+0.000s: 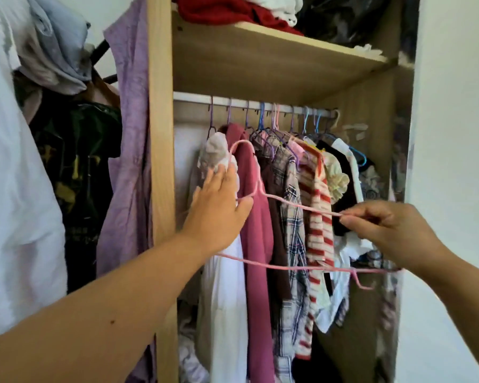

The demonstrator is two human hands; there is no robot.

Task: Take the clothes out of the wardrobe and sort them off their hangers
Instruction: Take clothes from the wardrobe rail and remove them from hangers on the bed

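An empty pink wire hanger (pixel 285 268) floats in front of the open wardrobe, its hook up at the left. My right hand (pixel 390 230) pinches its upper right arm. My left hand (pixel 219 208) reaches in with straight fingers and touches a white garment (pixel 224 286) at the left end of the rail (pixel 197 98). Beside it hang a pink top (pixel 256 244), a plaid shirt (pixel 293 230), a red-striped top (pixel 320 225) and darker clothes, all on coloured hangers.
The wooden shelf (pixel 274 67) above the rail carries red, white and black fabric. A purple cloth (pixel 130 150) drapes over the wardrobe's left side. Left of it hang a dark printed shirt (pixel 78 175) and a white garment (pixel 14 175). White wall lies to the right.
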